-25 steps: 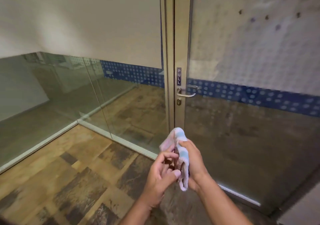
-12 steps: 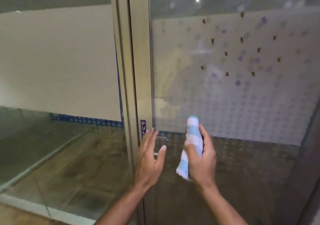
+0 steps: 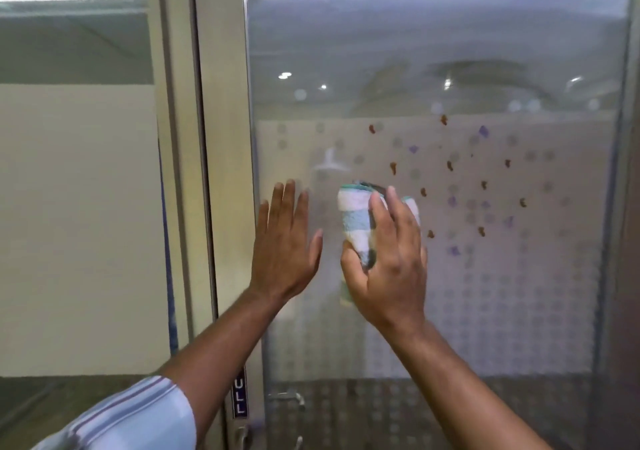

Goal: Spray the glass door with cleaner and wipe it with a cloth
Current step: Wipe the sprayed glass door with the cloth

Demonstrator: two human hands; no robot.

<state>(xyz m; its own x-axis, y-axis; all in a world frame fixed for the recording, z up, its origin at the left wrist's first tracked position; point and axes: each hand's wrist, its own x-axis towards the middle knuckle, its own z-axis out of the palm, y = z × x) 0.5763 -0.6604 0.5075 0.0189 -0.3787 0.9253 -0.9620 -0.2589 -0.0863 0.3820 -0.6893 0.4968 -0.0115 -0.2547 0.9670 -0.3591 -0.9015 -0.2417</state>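
Observation:
The glass door (image 3: 485, 294) fills the right of the view, with a frosted dotted film and several small brown and purple spots on it. My right hand (image 3: 388, 262) presses a folded blue-and-white striped cloth (image 3: 356, 221) against the glass, just left of the spots. My left hand (image 3: 285, 242) is raised flat beside it, fingers spread, holding nothing, at the glass near the door's metal frame (image 3: 225, 172). No spray bottle is in view.
The door handle (image 3: 287, 397) and a PULL label (image 3: 240, 399) sit low on the frame under my left forearm. A fixed glass panel with a white film (image 3: 76, 207) stands to the left.
Both hands have risen along the door. The cloth has moved up from handle height to the spotted area, and the view has tilted upward.

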